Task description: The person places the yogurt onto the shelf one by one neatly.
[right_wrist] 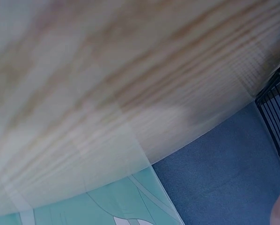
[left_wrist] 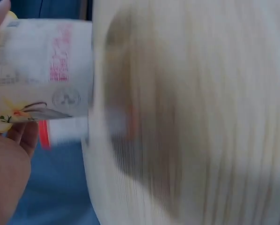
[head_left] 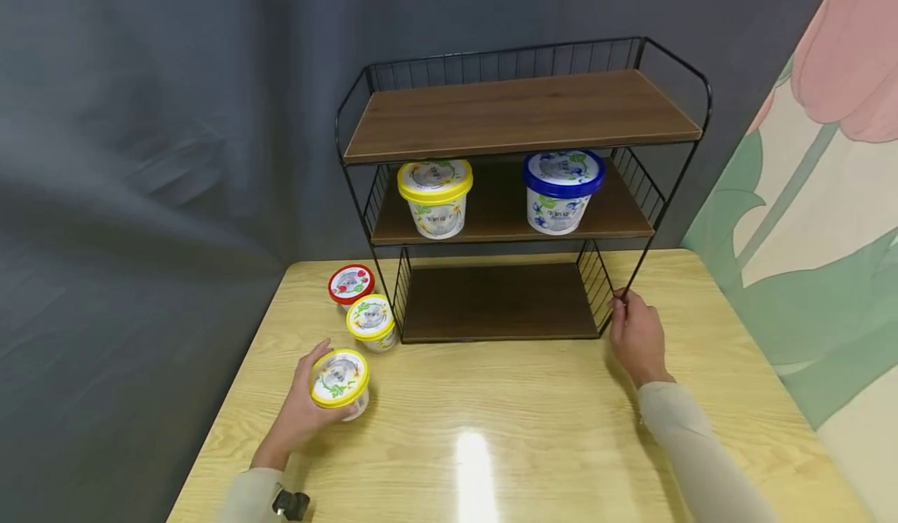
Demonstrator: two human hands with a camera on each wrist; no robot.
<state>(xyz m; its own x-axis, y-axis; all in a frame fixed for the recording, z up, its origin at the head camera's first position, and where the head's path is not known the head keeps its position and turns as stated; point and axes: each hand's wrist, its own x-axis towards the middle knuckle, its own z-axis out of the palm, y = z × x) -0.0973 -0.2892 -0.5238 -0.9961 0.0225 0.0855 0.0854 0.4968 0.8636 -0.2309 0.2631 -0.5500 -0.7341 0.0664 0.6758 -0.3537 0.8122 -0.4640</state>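
Note:
My left hand [head_left: 309, 402] grips a yellow-lidded ice cream tub [head_left: 340, 379], thumb and fingers around its sides. In the left wrist view the tub's printed side [left_wrist: 41, 70] faces the camera; whether its base touches the table I cannot tell. Just beyond stand another yellow-lidded tub [head_left: 371, 320] and a red-lidded tub [head_left: 351, 283], beside the rack's left leg. My right hand [head_left: 637, 336] holds the lower right front post of the black wire rack [head_left: 638, 266]. On its middle shelf sit a yellow-lidded tub [head_left: 436, 199] and a blue-lidded tub [head_left: 563, 192], apart from each other.
The rack has a brown top shelf [head_left: 526, 114], a middle shelf [head_left: 494, 203] and a bottom shelf [head_left: 501, 301]. It stands at the back of a light wooden table [head_left: 421, 429]. Behind hangs a grey curtain [head_left: 140, 196]; a flower-patterned panel [head_left: 807, 273] borders the right side.

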